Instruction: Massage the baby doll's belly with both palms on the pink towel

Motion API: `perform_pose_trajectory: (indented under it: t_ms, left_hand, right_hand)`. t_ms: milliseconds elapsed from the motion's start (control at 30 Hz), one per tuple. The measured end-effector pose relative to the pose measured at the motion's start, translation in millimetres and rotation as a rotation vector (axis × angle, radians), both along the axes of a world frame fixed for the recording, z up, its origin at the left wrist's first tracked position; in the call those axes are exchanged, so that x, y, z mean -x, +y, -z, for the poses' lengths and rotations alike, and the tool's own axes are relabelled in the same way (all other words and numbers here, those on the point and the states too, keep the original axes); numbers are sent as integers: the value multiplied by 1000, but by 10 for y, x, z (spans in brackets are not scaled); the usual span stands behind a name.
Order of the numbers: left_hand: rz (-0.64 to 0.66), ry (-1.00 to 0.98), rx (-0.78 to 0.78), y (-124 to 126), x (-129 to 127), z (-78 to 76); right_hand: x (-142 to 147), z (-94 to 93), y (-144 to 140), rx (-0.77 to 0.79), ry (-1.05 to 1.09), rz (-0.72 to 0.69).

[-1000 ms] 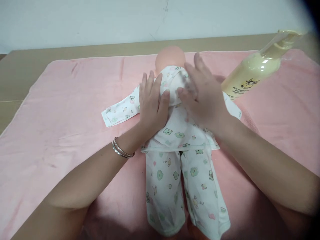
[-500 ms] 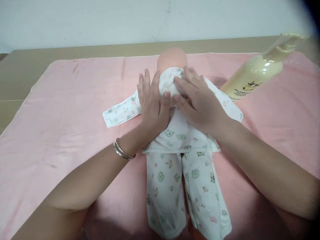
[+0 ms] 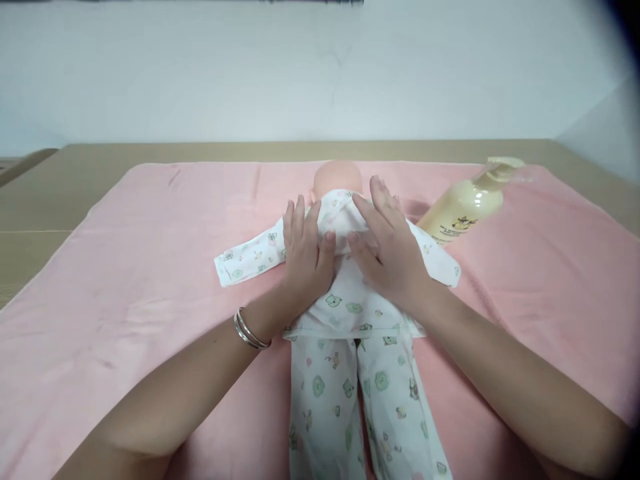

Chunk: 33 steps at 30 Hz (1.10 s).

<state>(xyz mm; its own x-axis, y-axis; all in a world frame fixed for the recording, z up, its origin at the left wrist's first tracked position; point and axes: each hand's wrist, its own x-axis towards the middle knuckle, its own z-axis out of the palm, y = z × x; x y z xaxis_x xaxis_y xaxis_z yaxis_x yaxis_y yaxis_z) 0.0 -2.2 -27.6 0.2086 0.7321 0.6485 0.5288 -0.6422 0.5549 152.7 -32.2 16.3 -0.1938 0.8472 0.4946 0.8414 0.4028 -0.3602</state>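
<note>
On a pink towel (image 3: 125,267) spread over a tan surface (image 3: 60,180), a doll (image 3: 338,179) is laid lengthwise, its bare head at the far end and its legs towards the near edge. It is dressed in a white printed top (image 3: 350,303) and matching trousers (image 3: 345,400). The left hand (image 3: 305,257) is laid flat and open on the left side of the doll's upper body, fingers together and pointed far, holding nothing. The right hand (image 3: 390,257) is likewise spread open and pressed on the right side of the top, its fingertips near the neckline; nothing is gripped. The two thumbs are set close together over the middle of the top. A silver bangle (image 3: 250,330) is worn on the left wrist. One sleeve (image 3: 247,257) of the top is stretched out flat to the left on the towel. To the right, just beside the right hand, a cream bottle (image 3: 465,210) is seen tilted, its pump end pointing far right
</note>
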Motion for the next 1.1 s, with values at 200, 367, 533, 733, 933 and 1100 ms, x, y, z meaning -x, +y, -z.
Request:
perform_pose_trajectory:
  t_ms: [200,367,533,733,933,1100]
  left_hand:
    - [-50,21,92,-52,10,-97]
    - [-71,-26,141,-81,11,-157]
    - [21,-119,270,6,46,-181]
    - [-16,91,195,-281,-27,-335]
    - [377,-85,518,-710,-457,-713]
    - [468,-606,971,-265,-1063,-1116]
  right_hand:
    - [73,78,14,131,-104,-30]
    - [125,18,-7,151,-129,-1]
    - [48,-405,-172,179,-163,-13]
    - [-593,-1067,-627,287,-188,35]
    - [-1224,-1236,-703,364,-124,351]
    - [-1262,-1028,-292,248,-155,369]
